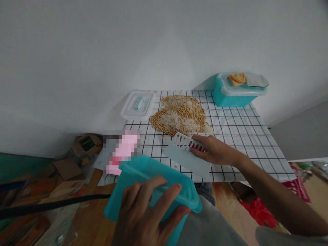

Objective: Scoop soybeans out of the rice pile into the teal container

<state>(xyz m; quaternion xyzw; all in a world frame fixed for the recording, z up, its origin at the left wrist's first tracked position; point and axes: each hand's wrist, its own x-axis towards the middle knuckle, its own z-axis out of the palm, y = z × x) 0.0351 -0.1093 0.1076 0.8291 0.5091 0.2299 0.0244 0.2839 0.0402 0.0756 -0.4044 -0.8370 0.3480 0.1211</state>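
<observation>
Your right fingers (202, 154) grip a slotted white scraper (189, 162) near the beans (189, 111) (white grains (169, 121) mixed in) on the surface (238, 143); your left fingers (167, 202) hold a teal bin (115, 201) by its rim.

the table (248, 136) stands against the wall (153, 44), with a pile of beans and grains (183, 114) on its far half; left of this lies a flat lid (128, 111) with a stick (139, 102) on it, while at the far right a lidded box (230, 99) bears two cloths (237, 79) on top; just before the pile is the scraper (188, 159) in the right hand (212, 149); nearer and further left, before the table's near edge, is the bin (116, 201), the left hand (146, 208) on its rim; cartons (66, 167) lie left of the table
</observation>
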